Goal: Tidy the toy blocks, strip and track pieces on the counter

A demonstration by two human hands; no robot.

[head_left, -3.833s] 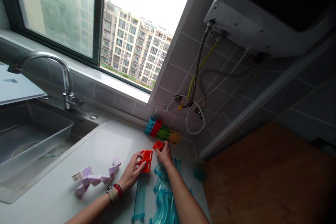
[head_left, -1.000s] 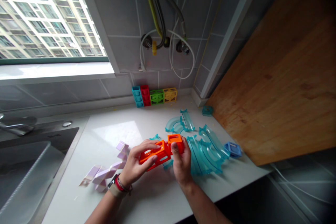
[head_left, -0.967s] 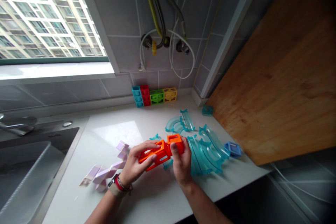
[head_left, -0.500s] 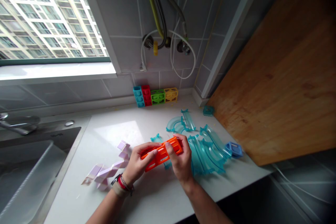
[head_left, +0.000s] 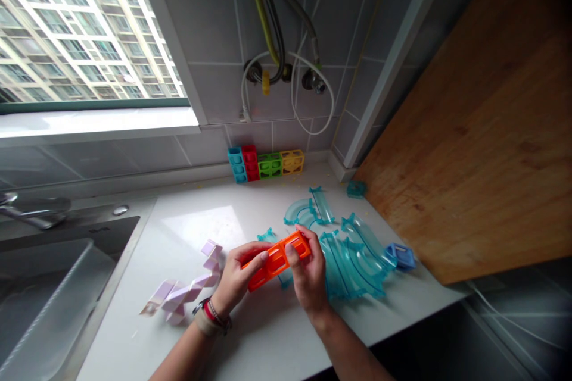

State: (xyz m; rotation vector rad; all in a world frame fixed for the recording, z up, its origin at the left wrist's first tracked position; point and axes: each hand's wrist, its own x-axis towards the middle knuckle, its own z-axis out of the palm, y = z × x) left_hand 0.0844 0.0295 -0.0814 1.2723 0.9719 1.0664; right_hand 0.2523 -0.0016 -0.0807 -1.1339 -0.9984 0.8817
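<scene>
An orange slotted plastic toy block (head_left: pixel 277 258) is held above the counter, tilted with its right end higher. My left hand (head_left: pixel 239 274) grips its left end, thumb on the upper face. Around the right end, my right hand (head_left: pixel 310 271) is closed, its thumb also pressed on the face. Just behind and to the right of my right hand lie several see-through teal track pieces (head_left: pixel 353 265), some curved. A curved teal piece (head_left: pixel 300 211) lies beyond the block. Left of my left hand is a lilac and white toy of jointed wedge segments (head_left: pixel 187 292).
Against the back wall stand blue (head_left: pixel 237 165), red (head_left: pixel 251 162), green (head_left: pixel 270 165) and yellow (head_left: pixel 292 162) blocks. A small blue block (head_left: pixel 401 255) sits by the wooden board (head_left: pixel 482 131) at right. At left is a sink holding a clear plastic bin (head_left: pixel 53 303).
The orange block has rolled slightly in my hands, so its slotted face turns more towards me. Both hands keep hold of it in nearly the same place.
</scene>
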